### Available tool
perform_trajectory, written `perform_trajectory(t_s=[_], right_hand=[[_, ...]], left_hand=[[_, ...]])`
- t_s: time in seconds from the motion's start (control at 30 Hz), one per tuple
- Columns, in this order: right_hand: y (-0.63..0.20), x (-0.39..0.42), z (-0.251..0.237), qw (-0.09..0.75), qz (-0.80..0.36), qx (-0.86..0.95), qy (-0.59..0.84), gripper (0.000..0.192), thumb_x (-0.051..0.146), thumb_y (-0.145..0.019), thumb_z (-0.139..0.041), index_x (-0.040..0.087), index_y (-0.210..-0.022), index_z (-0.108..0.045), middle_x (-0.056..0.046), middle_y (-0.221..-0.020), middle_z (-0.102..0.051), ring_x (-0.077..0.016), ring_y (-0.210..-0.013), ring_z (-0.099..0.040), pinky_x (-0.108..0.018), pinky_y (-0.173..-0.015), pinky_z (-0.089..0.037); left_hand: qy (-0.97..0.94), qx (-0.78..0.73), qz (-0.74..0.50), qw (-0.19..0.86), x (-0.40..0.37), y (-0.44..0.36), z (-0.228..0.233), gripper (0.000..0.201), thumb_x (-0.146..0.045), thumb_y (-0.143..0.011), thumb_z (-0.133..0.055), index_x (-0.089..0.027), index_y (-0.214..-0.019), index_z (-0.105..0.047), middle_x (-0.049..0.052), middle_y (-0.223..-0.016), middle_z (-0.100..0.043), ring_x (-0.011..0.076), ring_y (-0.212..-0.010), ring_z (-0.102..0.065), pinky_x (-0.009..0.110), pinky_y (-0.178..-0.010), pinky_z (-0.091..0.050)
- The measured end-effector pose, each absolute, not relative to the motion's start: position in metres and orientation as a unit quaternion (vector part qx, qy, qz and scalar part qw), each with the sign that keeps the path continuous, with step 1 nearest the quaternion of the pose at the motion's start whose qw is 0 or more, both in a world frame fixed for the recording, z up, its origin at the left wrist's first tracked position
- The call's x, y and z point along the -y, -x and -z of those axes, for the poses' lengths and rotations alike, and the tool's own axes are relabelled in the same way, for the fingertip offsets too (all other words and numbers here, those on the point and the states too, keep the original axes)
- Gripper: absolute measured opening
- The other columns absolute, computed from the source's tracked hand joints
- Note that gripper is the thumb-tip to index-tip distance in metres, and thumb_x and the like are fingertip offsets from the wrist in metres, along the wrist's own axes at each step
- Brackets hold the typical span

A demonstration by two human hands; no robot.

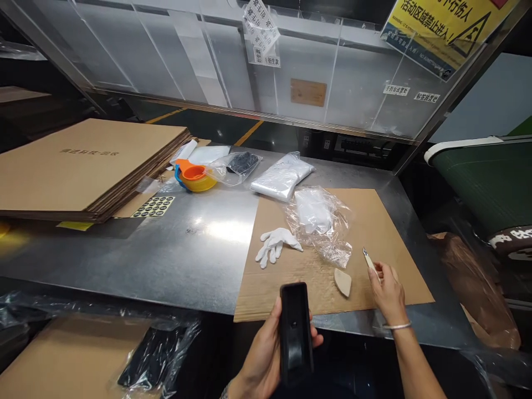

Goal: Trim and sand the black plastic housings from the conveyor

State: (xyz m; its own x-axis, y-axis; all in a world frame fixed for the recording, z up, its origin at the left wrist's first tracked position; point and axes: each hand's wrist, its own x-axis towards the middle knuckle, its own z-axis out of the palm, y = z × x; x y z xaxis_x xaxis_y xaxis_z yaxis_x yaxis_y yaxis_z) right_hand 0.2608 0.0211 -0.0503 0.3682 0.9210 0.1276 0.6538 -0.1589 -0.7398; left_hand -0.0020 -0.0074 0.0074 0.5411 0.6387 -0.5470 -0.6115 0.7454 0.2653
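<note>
My left hand (266, 349) is wrapped round a black, elongated, hollow plastic piece (296, 332) with rounded corners, held in front of the table's near edge. In my right hand (388, 291) is a small trimming knife (369, 262), its pale handle pinched between thumb and fingers and its metal tip pointing away from me. Below the knife lies a cardboard sheet (386, 227). Left of my right hand, a beige wedge-shaped pad (342, 282) rests on that sheet. A white glove (276, 245) and a crumpled clear bag (316, 213) with white contents are farther back.
A tall stack of flat cardboard (91, 166) occupies the table's left side. Near it are orange and yellow cups (195, 176), a sticker sheet (153, 206) and a bag with a dark item (243, 163). A wrapped white pack (282, 174) lies behind; a green conveyor (482, 188) stands right.
</note>
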Motion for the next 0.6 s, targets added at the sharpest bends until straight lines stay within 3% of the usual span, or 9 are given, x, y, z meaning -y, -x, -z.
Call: perform_trajectory(t_s=[0.07, 0.17, 0.33, 0.5, 0.6], right_hand=[[-0.281, -0.028, 0.06, 0.343, -0.141, 0.526, 0.766, 0.026, 0.038, -0.075, -0.054, 0.016, -0.086, -0.053, -0.011, -0.083, -0.051, -0.0271, -0.084, -0.048, -0.042, -0.076, -0.039], [-0.296, -0.03, 0.066, 0.305, -0.133, 0.532, 0.779, 0.012, 0.03, -0.073, -0.052, 0.019, -0.07, -0.049, -0.006, -0.069, -0.047, -0.0247, -0.073, -0.048, -0.039, -0.07, -0.038], [-0.269, -0.008, 0.044, 0.28, -0.183, 0.54, 0.772, 0.024, 0.034, -0.086, -0.036, 0.023, -0.066, -0.042, 0.0, -0.057, -0.045, -0.0169, -0.053, -0.047, -0.029, -0.053, -0.038], [-0.198, 0.038, 0.006, 0.298, -0.422, 0.604, 0.607, 0.039, 0.045, -0.09, -0.035, 0.021, -0.063, -0.049, 0.0, -0.055, -0.053, -0.0123, -0.051, -0.052, -0.022, -0.049, -0.042], [-0.167, 0.055, -0.006, 0.246, -0.568, 0.591, 0.517, 0.034, 0.047, -0.09, -0.035, 0.02, -0.096, -0.056, -0.002, -0.063, -0.061, -0.0139, -0.054, -0.057, -0.023, -0.048, -0.043]], left_hand=[[-0.022, -0.316, -0.412, 0.854, 0.003, 0.003, -0.009, 0.041, -0.047, -0.085, -0.045, -0.011, -0.095, -0.064, 0.008, -0.083, -0.068, 0.0199, -0.071, -0.065, 0.042, -0.086, -0.046], [-0.067, -0.331, -0.43, 0.837, -0.001, 0.003, -0.009, 0.047, -0.052, -0.085, -0.041, -0.011, -0.094, -0.062, 0.009, -0.077, -0.068, 0.0218, -0.071, -0.066, 0.039, -0.079, -0.05], [-0.051, -0.335, -0.456, 0.823, -0.008, 0.003, -0.008, 0.054, -0.058, -0.083, -0.038, -0.01, -0.09, -0.062, 0.008, -0.068, -0.066, 0.0156, -0.059, -0.062, 0.026, -0.06, -0.051], [-0.014, -0.34, -0.527, 0.779, -0.017, 0.003, -0.009, 0.05, -0.055, -0.084, -0.039, -0.011, -0.084, -0.063, 0.005, -0.067, -0.063, 0.013, -0.054, -0.058, 0.024, -0.052, -0.05], [-0.008, -0.348, -0.53, 0.773, -0.02, 0.005, -0.009, 0.054, -0.058, -0.083, -0.037, -0.01, -0.082, -0.063, 0.005, -0.064, -0.062, 0.0124, -0.052, -0.058, 0.023, -0.051, -0.049]])
